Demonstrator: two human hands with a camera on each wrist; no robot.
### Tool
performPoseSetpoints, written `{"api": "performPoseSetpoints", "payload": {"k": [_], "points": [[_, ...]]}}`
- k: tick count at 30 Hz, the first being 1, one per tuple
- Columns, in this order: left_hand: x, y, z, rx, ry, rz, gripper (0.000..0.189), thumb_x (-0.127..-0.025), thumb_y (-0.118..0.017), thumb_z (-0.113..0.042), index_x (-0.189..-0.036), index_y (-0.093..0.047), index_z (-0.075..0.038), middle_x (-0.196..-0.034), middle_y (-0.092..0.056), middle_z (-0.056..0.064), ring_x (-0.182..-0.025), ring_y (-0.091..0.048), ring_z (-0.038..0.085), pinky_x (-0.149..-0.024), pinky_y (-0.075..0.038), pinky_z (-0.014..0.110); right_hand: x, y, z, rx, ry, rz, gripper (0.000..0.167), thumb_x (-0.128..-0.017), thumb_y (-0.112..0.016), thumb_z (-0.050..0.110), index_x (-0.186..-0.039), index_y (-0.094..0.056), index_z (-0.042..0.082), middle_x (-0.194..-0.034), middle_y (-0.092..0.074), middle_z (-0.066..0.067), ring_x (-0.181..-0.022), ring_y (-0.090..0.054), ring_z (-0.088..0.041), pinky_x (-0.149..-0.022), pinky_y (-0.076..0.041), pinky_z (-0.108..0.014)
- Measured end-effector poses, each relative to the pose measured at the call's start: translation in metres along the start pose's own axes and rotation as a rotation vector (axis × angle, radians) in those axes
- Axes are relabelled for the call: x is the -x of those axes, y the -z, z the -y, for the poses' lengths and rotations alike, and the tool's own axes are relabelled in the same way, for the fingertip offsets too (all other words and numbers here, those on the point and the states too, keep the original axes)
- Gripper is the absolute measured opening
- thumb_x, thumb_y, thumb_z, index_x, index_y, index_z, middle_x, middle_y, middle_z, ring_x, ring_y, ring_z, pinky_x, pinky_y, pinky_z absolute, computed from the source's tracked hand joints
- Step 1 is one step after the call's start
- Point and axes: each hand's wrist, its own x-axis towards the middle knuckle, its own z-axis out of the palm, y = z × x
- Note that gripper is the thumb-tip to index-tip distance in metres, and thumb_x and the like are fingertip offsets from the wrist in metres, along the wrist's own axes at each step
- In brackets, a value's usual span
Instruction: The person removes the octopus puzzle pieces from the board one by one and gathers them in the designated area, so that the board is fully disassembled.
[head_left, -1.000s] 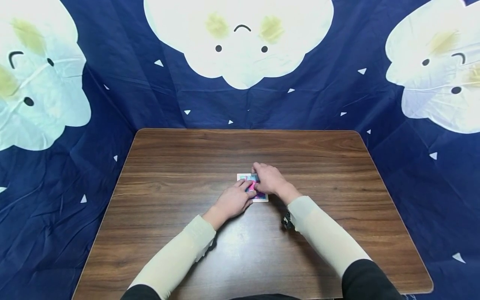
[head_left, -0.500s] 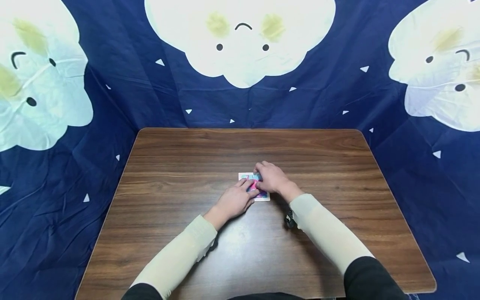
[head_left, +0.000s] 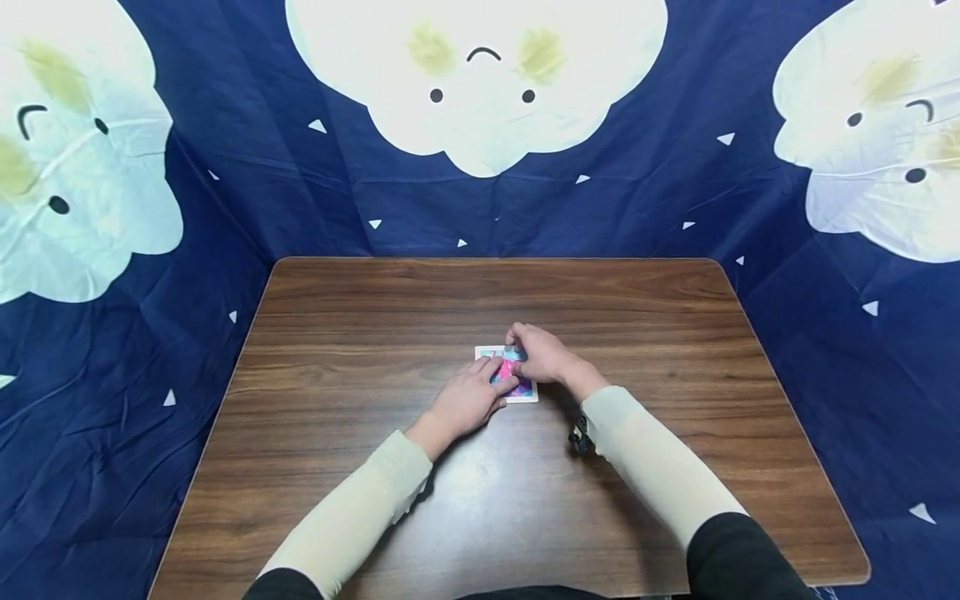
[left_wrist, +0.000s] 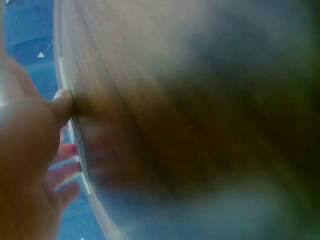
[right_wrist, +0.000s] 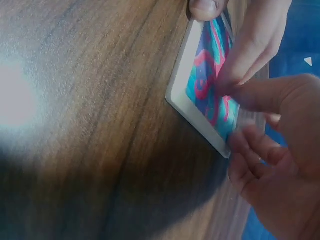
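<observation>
A small flat panel (head_left: 527,390) with a white border lies on the table, its picture pink, teal and purple. My left hand (head_left: 467,396) reaches in from the left; its fairly straight fingers press on the picture, and its thumb is at the near edge. From the right, my right hand (head_left: 547,357) covers the upper right part of the panel. In the right wrist view the right thumb (right_wrist: 255,94) bears on the picture beside a left finger, while the other right fingers (right_wrist: 250,150) curl at the panel's edge. The hands hide the middle.
The brown wood-grain table (head_left: 360,317) has rounded corners. Dark blue cloth (head_left: 247,167) with white cloud faces hangs behind and at both sides. Bright glare lies on the tabletop near the person.
Both hands stay at the panel in almost the same pose. Only a slight shift of the whole head view shows.
</observation>
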Motion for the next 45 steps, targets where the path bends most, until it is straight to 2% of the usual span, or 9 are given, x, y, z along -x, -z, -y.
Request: {"api": "performPoseSetpoints", "payload": {"k": [3,7,11,15,24,38,45], "points": [[-0.002,-0.001,0.000,-0.007,-0.013,-0.014,0.040,-0.101,-0.064,-0.037,-0.140,-0.065,-0.028,-0.149,-0.052,0.014,-0.137,-0.050,0.034,-0.115,-0.042,0.051,0.001,-0.002,-0.002,0.009,0.018,0.008,0.041,-0.083,-0.080,0.015,-0.118,-0.059,0.010,-0.108,-0.061,-0.008,-0.100,-0.061,-0.025,-0.091,-0.052,-0.044],[-0.004,-0.001,0.000,-0.012,-0.012,-0.023,0.040,-0.100,-0.065,-0.037,-0.140,-0.065,-0.029,-0.147,-0.054,0.014,-0.135,-0.051,0.032,-0.114,-0.043,0.049,0.002,0.003,-0.001,0.050,-0.006,-0.036,0.045,-0.082,-0.082,0.020,-0.120,-0.061,0.012,-0.108,-0.062,-0.007,-0.101,-0.062,-0.026,-0.090,-0.052,-0.046],[-0.005,-0.001,0.001,-0.025,-0.009,-0.012,0.043,-0.100,-0.065,-0.038,-0.143,-0.062,-0.031,-0.146,-0.055,0.015,-0.134,-0.052,0.033,-0.113,-0.045,0.049,0.003,0.007,-0.002,0.067,-0.028,-0.060,0.048,-0.081,-0.085,0.020,-0.121,-0.060,0.012,-0.106,-0.064,-0.008,-0.098,-0.062,-0.026,-0.088,-0.052,-0.046],[-0.006,-0.001,0.002,-0.048,-0.015,0.006,0.045,-0.100,-0.064,-0.041,-0.144,-0.061,-0.033,-0.146,-0.055,0.016,-0.133,-0.054,0.034,-0.112,-0.046,0.049,0.003,0.008,-0.003,0.064,-0.029,-0.044,0.048,-0.082,-0.084,0.018,-0.123,-0.060,0.013,-0.104,-0.064,-0.006,-0.096,-0.062,-0.025,-0.088,-0.052,-0.044],[-0.005,0.003,0.003,-0.065,-0.012,0.043,0.045,-0.100,-0.063,-0.043,-0.144,-0.061,-0.032,-0.149,-0.053,0.017,-0.134,-0.054,0.035,-0.113,-0.045,0.050,-0.002,0.007,-0.002,-0.011,-0.044,-0.010,0.047,-0.081,-0.083,0.016,-0.120,-0.057,0.012,-0.104,-0.061,-0.007,-0.098,-0.058,-0.024,-0.091,-0.051,-0.043],[-0.008,0.013,-0.002,-0.048,-0.013,0.075,0.048,-0.099,-0.065,-0.042,-0.145,-0.060,-0.030,-0.148,-0.053,0.019,-0.135,-0.053,0.036,-0.113,-0.044,0.051,-0.004,0.004,-0.012,-0.127,-0.070,-0.024,0.045,-0.078,-0.083,0.009,-0.117,-0.060,0.005,-0.109,-0.064,-0.013,-0.101,-0.059,-0.027,-0.097,-0.049,-0.044],[-0.008,0.011,-0.001,-0.048,-0.016,0.078,0.048,-0.100,-0.065,-0.042,-0.145,-0.060,-0.030,-0.149,-0.052,0.020,-0.136,-0.052,0.039,-0.113,-0.044,0.053,-0.003,0.004,-0.015,-0.141,-0.082,-0.047,0.030,-0.082,-0.077,0.005,-0.110,-0.065,0.006,-0.100,-0.069,-0.009,-0.094,-0.063,-0.023,-0.092,-0.052,-0.040]]}}
